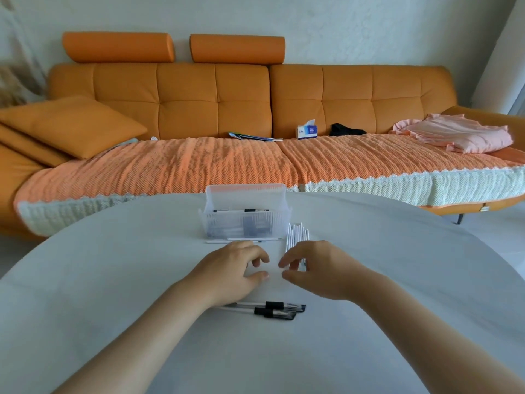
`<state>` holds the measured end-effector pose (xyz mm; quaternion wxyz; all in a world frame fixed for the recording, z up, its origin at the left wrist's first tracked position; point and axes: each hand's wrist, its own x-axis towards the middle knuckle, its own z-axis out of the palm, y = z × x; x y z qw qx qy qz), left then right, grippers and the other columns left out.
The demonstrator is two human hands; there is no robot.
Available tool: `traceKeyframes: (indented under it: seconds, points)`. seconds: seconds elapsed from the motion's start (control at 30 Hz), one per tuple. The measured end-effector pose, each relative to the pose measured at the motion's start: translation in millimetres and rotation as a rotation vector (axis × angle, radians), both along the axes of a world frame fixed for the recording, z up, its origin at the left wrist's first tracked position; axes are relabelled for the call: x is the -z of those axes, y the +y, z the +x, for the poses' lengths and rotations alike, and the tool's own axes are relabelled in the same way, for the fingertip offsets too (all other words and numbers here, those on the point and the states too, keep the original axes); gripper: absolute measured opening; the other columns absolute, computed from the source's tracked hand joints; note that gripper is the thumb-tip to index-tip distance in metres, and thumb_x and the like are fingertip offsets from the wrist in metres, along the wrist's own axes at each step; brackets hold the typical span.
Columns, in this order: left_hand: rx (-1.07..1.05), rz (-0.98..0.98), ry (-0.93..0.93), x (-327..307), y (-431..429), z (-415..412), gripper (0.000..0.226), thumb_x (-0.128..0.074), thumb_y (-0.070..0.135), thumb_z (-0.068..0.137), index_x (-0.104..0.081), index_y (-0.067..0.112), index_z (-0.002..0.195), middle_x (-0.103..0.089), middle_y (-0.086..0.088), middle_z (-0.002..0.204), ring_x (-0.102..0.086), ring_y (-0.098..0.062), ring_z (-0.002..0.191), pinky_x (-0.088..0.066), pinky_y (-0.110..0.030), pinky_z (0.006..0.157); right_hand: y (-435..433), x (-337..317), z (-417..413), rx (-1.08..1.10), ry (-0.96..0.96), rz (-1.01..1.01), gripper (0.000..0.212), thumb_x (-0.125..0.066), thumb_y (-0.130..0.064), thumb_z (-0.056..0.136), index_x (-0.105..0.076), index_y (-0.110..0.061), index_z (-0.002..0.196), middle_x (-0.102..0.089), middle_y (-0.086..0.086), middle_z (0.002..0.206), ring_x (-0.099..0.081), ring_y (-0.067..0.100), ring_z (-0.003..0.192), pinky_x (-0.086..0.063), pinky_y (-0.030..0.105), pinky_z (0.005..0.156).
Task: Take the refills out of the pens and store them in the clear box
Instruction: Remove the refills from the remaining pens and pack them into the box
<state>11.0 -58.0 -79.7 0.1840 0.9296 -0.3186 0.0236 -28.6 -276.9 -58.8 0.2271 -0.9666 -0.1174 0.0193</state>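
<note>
white table (pixel 113 280) | clear box (pixel 247 220) by far edge | left hand (pixel 235 270) relaxed, empty | right hand (pixel 316 268) touches tubes (pixel 297 237)

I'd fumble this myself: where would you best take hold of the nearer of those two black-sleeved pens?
Pinch the nearer pen at its black sleeve, coming down from above. It lies flat on the table, its clear end runs under the left forearm, and the other pen lies close behind it.
</note>
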Motion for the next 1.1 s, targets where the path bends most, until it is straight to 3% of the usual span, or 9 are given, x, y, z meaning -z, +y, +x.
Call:
traceKeyframes:
  seconds: [0.1, 0.2, 0.43, 0.6, 0.7, 0.77, 0.9, 1.0, 1.1]
  points:
    - [0.006, 0.034, 0.040, -2.5, 8.8, -7.7, 0.018, -0.055, 0.052, 0.089, -0.061, 0.038, 0.099, -0.056, 0.021, 0.095, -0.053, 0.001, 0.087, -0.048, -0.026, 0.078, 9.5, -0.6, -5.3, -0.086, 0.096, -0.004, 0.024, -0.069, -0.054, 0.079, -0.072, -0.043, 0.100, -0.066, -0.025, 0.090, -0.058, -0.007, 0.078, -0.042, 0.010, 0.068]
    - [0.022, 0.049, 0.064, -1.4, 17.0, -12.1, 0.021, -0.056, 0.055, 0.085, -0.063, 0.037, 0.092, -0.056, 0.019, 0.089, -0.052, 0.001, 0.087, -0.048, -0.025, 0.076, 17.2, 1.0, -7.3, -0.119, 0.149, -0.011, 0.020, -0.073, -0.050, 0.075, -0.074, -0.042, 0.094, -0.067, -0.024, 0.086, -0.061, -0.003, 0.074, -0.048, 0.014, 0.067]
    - [0.024, 0.026, 0.069, 2.5, 29.7, -13.1, 0.026, -0.056, 0.058, 0.085, -0.066, 0.039, 0.100, -0.056, 0.017, 0.092, -0.051, 0.001, 0.091, -0.046, -0.024, 0.078, 32.8, 9.4, -1.8, -0.081, 0.017, -0.111, 0.009, -0.067, -0.043, 0.084, -0.073, -0.037, 0.086, -0.066, -0.023, 0.087, -0.053, -0.011, 0.070, -0.036, 0.008, 0.061]
    - [0.030, 0.004, -0.039, 3.2, 28.9, -8.8, 0.016, -0.056, 0.041, 0.092, -0.068, 0.033, 0.100, -0.055, 0.013, 0.088, -0.049, -0.005, 0.088, -0.041, -0.025, 0.074, 44.5, 15.6, 5.1, -0.073, -0.100, -0.092, 0.007, -0.062, -0.041, 0.088, -0.066, -0.036, 0.090, -0.063, -0.023, 0.087, -0.053, -0.009, 0.070, -0.037, 0.011, 0.061]
    - [-0.002, -0.078, -0.034, -1.5, 30.4, -6.1, 0.010, -0.056, 0.033, 0.095, -0.064, 0.028, 0.097, -0.053, 0.012, 0.090, -0.052, -0.007, 0.083, -0.044, -0.028, 0.072, 47.9, 14.0, 8.2, -0.082, -0.094, -0.007, 0.005, -0.056, -0.037, 0.095, -0.060, -0.035, 0.097, -0.060, -0.019, 0.082, -0.056, 0.001, 0.071, -0.046, 0.020, 0.066]
    - [-0.010, -0.099, -0.047, -3.1, 30.9, -5.5, 0.008, -0.055, 0.032, 0.096, -0.059, 0.026, 0.094, -0.054, 0.011, 0.092, -0.053, -0.009, 0.082, -0.046, -0.030, 0.073, 50.1, 13.4, 9.6, -0.110, -0.078, 0.005, 0.011, -0.050, -0.033, 0.100, -0.058, -0.031, 0.106, -0.057, -0.014, 0.077, -0.054, 0.005, 0.068, -0.044, 0.023, 0.063]
    - [-0.005, -0.121, -0.032, -2.1, 31.2, -7.2, 0.008, -0.054, 0.033, 0.096, -0.052, 0.027, 0.090, -0.056, 0.012, 0.088, -0.053, -0.009, 0.080, -0.047, -0.032, 0.071, 53.1, 13.1, 10.0, -0.183, -0.087, -0.123, 0.028, -0.038, -0.030, 0.105, -0.062, -0.017, 0.102, -0.060, -0.004, 0.082, -0.053, 0.013, 0.074, -0.042, 0.027, 0.068]
    - [-0.005, -0.118, -0.016, -1.0, 31.0, -7.7, 0.010, -0.056, 0.038, 0.093, -0.054, 0.028, 0.090, -0.058, 0.012, 0.088, -0.052, -0.007, 0.078, -0.048, -0.031, 0.069, 52.8, 14.1, 8.8, -0.189, -0.078, -0.152, 0.027, -0.036, -0.028, 0.105, -0.059, -0.018, 0.094, -0.059, -0.004, 0.083, -0.053, 0.015, 0.075, -0.040, 0.027, 0.068]
    - [0.018, -0.151, -0.009, -1.3, 30.7, -7.7, 0.006, -0.061, 0.034, 0.092, -0.057, 0.032, 0.088, -0.060, 0.016, 0.088, -0.053, -0.005, 0.080, -0.048, -0.030, 0.069, 54.3, 16.2, 6.3, -0.188, -0.098, -0.177, 0.026, -0.034, -0.028, 0.104, -0.059, -0.025, 0.104, -0.064, -0.006, 0.093, -0.058, 0.017, 0.086, -0.047, 0.032, 0.077]
